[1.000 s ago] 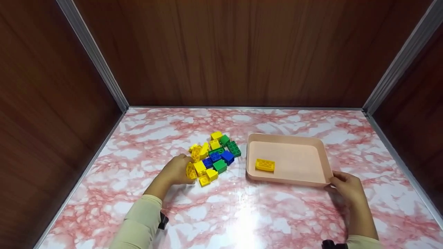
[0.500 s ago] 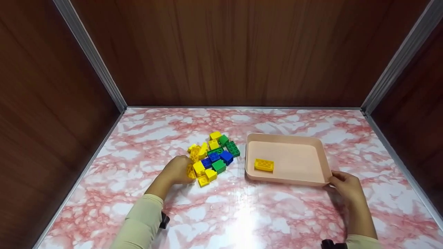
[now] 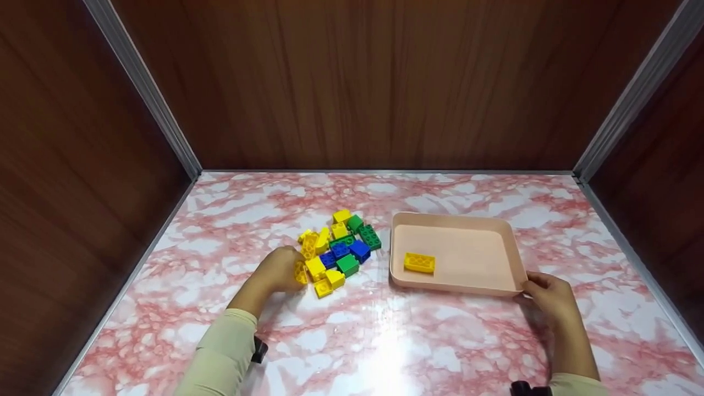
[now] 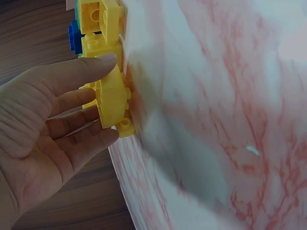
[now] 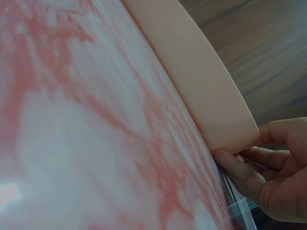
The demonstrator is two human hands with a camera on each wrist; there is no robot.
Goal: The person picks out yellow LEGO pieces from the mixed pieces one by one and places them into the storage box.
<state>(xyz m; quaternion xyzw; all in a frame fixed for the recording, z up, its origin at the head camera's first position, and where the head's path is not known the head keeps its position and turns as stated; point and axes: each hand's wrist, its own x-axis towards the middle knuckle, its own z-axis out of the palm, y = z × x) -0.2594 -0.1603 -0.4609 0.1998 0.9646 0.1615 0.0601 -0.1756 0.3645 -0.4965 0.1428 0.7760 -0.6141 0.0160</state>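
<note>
Since the earlier frames, one yellow brick (image 4: 112, 103) and the left hand (image 3: 279, 269) have been shifted slightly leftward, while the tray and the rest of the heap appear to have been left undisturbed. The space is enclosed by dark wood-grain walls (image 3: 352, 82), joined at the corners by pale metal strips (image 3: 146, 82). Between them a tabletop (image 3: 467, 341) is laid, patterned in red-and-white marbling and glossy enough for a bright glare to be thrown back near its front.

On the right half, the shallow peach tray (image 3: 467, 253) is set flat, its long side turned towards the person. Its near right corner is pinched between thumb and fingers of the right hand (image 3: 553, 297), presumably so that it is kept from sliding.

Just left of the tray, a loose heap of yellow, green and blue bricks (image 3: 347, 265) is spread, seemingly so placed that it can be reached by the left hand without crossing over. The yellow brick is clasped there between thumb and fingertips at the heap's left edge, its studs turned towards the table; whether it is lifted clear cannot be told. A single yellow block (image 3: 419, 263) is lodged in the tray's near left corner area.
</note>
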